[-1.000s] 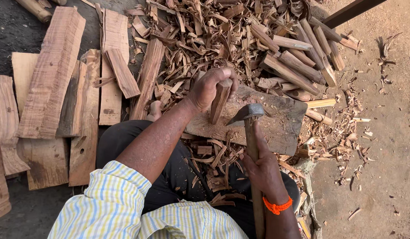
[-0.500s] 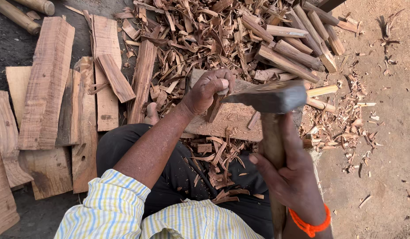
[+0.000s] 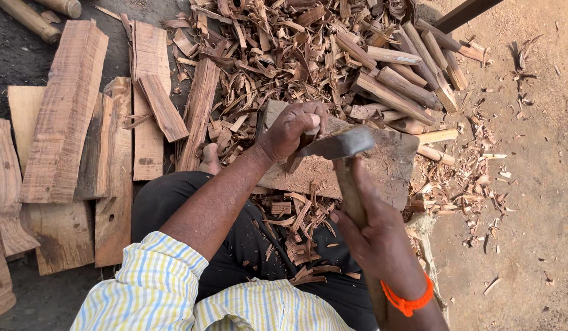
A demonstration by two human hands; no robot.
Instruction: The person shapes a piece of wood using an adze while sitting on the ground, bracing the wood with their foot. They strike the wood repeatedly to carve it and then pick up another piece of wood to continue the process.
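While the left hand [image 3: 291,129] grips a wood piece [image 3: 294,160] on the chopping block [image 3: 391,162] (chips all around), the right hand [image 3: 373,230] clenches a hatchet [image 3: 339,146].

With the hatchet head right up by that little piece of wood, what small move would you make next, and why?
Probably a short, controlled chop down the stick's side. The left hand holds the small wood piece upright on the chopping block, fingers at its top, and the right hand has the hatchet poised beside it, so a light stroke spares the fingers.

A single head-worn view looks steeply down, close above the chopping block [image 3: 388,165]; planks [image 3: 63,116] lie left of it, bare ground right, lap beneath.
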